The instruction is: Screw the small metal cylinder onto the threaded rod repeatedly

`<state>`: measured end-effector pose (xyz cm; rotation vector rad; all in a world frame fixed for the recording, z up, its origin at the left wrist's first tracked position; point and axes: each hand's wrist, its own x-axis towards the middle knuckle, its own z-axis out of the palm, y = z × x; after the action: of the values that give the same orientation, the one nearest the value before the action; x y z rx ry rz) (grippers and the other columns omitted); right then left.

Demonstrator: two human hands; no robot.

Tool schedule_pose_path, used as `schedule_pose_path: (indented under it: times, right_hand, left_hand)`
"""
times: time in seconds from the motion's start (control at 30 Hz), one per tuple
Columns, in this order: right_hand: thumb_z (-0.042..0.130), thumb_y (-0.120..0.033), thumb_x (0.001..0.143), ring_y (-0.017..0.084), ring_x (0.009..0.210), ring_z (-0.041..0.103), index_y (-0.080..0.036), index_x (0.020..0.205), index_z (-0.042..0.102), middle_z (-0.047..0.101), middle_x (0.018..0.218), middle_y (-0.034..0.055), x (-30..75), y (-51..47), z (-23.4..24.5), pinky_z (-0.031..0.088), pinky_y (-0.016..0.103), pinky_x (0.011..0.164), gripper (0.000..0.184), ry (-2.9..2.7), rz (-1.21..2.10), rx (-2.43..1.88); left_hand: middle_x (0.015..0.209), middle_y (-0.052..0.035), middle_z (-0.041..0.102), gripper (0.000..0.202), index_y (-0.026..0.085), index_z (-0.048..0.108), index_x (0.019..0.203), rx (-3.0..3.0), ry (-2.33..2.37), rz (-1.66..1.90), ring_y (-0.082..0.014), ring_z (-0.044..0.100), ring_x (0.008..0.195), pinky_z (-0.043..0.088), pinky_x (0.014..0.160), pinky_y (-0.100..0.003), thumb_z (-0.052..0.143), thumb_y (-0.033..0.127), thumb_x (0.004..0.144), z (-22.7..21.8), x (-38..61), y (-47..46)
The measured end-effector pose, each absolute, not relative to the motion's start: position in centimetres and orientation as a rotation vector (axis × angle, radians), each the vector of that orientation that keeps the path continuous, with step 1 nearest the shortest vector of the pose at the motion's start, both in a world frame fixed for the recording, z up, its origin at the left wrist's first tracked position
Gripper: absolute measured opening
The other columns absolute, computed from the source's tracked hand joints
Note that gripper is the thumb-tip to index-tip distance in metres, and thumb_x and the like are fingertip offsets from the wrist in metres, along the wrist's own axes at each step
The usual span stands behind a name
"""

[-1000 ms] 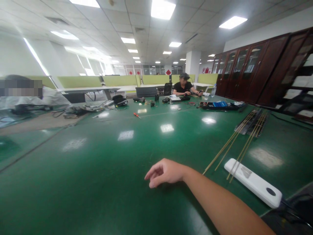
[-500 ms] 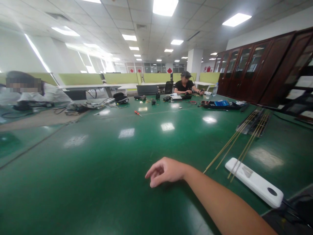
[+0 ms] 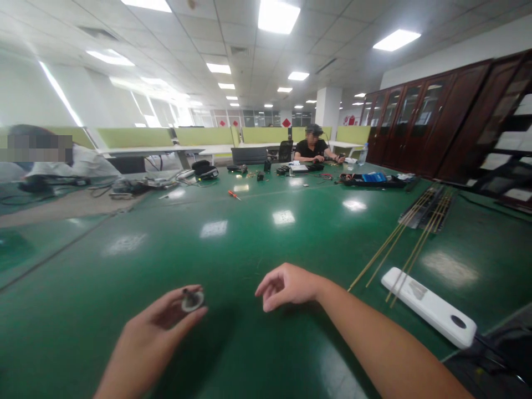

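holding a small round part over the green table

the left hand (image 3: 153,327) pinches a small round part (image 3: 192,301) between the thumb and the fingertips. the part is silver with a dark bit in the middle, but it is too small to tell more. it sits well to the left of the white power strip (image 3: 428,307), just above the green table (image 3: 249,238). the right hand (image 3: 286,285) is between the part and the power strip. its fingers are loosely curled and it holds nothing.

i think the best way to hold it is with a soft but sure pinch on the rim, so the part does not slip or tip. staying low over the table is smart, because a round thing could roll far on this smooth top. the empty hand is near enough to help. the thin yellow rods (image 3: 394,238) cross the far end of the power strip, so it is best to stay on this side, away from them.
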<state>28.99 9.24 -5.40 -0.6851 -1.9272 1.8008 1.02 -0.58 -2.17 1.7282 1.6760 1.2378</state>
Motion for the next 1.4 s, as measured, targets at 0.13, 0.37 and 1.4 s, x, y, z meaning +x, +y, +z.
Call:
schedule_pose_path:
  times: [0.13, 0.37, 1.4]
  right_hand:
    - [0.075, -0.007, 0.063, 0.013, 0.074, 0.065, -0.012, 0.096, 0.068, 0.069, 0.08, 0.0021, 30.0, 10.2, -5.8, 0.051, 0.025, 0.07, 0.034, -1.994, 1.63, -0.816]
    - [0.066, 0.002, 0.062, 0.009, 0.071, 0.061, -0.015, 0.108, 0.06, 0.067, 0.089, 0.0009, 30.2, 10.2, -5.7, 0.048, 0.02, 0.065, 0.05, -2.074, 1.597, -0.772]
    - [0.069, -0.03, 0.076, 0.016, 0.074, 0.061, -0.018, 0.093, 0.072, 0.069, 0.084, 0.0034, 29.2, 7.3, -3.2, 0.045, 0.025, 0.069, 0.02, -2.412, 0.553, -0.755]
  left_hand:
    - [0.105, -0.0089, 0.073, 0.053, 0.017, 0.063, 0.118, 1.735, 1.376, 1.087, -0.0239, 0.072, 0.09, 0.059, 0.087, -0.039, 0.075, 0.044, 0.074, -2.8, 6.8, 3.2]
    - [0.094, -0.0047, 0.072, 0.022, 0.021, 0.072, 0.097, 2.124, 1.349, 1.161, -0.0197, 0.068, 0.083, 0.056, 0.077, -0.031, 0.073, 0.028, 0.076, -4.3, 7.9, 3.5]
    - [0.094, -0.0031, 0.072, 0.022, 0.023, 0.071, 0.097, 2.271, 1.258, 1.242, -0.0185, 0.068, 0.086, 0.055, 0.078, -0.028, 0.077, 0.031, 0.078, -4.4, 7.5, 2.7]
